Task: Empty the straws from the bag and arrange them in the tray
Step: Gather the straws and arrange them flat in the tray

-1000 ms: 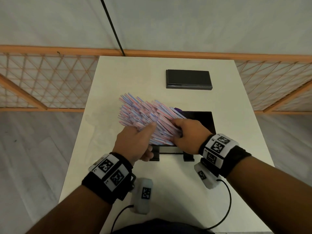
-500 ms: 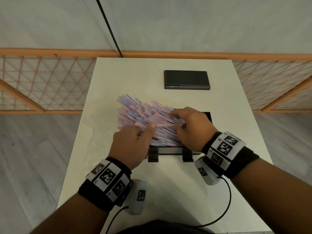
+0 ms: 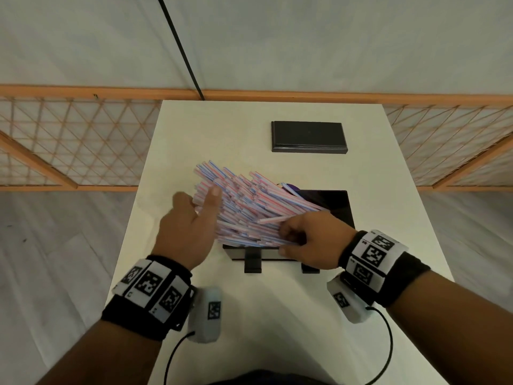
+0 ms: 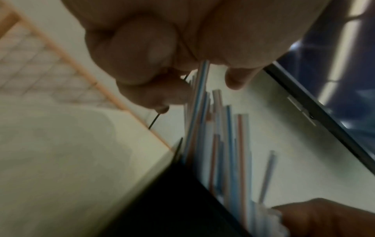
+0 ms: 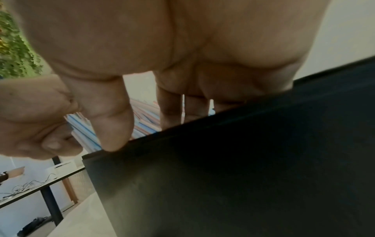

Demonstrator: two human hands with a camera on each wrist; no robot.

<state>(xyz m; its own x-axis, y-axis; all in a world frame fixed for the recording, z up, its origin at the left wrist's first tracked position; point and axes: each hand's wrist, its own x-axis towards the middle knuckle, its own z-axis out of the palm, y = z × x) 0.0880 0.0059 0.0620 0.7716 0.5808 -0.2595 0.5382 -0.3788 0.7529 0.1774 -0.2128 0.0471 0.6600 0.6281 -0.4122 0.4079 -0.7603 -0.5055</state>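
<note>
A heap of striped pink, blue and white straws point(image 3: 249, 207) lies fanned across the black tray point(image 3: 338, 207), its far ends sticking out over the tray's left side. My left hand point(image 3: 198, 197) cups those far ends, thumb straight along the top. The left wrist view shows its fingers loosely bent against the straw tips point(image 4: 202, 77). My right hand point(image 3: 286, 236) grips the near right ends of the straws over the tray's front edge, thumb and forefinger pinched point(image 5: 85, 141) beside the straws point(image 5: 146, 118). A purple scrap point(image 3: 291, 187) peeks from under the heap.
A second flat black box point(image 3: 309, 136) lies at the back of the white table point(image 3: 277, 315). An orange lattice fence point(image 3: 69, 140) runs behind and on both sides. Cables trail from both wrist units near the table's front edge.
My left hand has let go of the straws' middle and slid left and away to their far ends. My right hand has shifted toward the tray's front right. The heap has fanned out wider.
</note>
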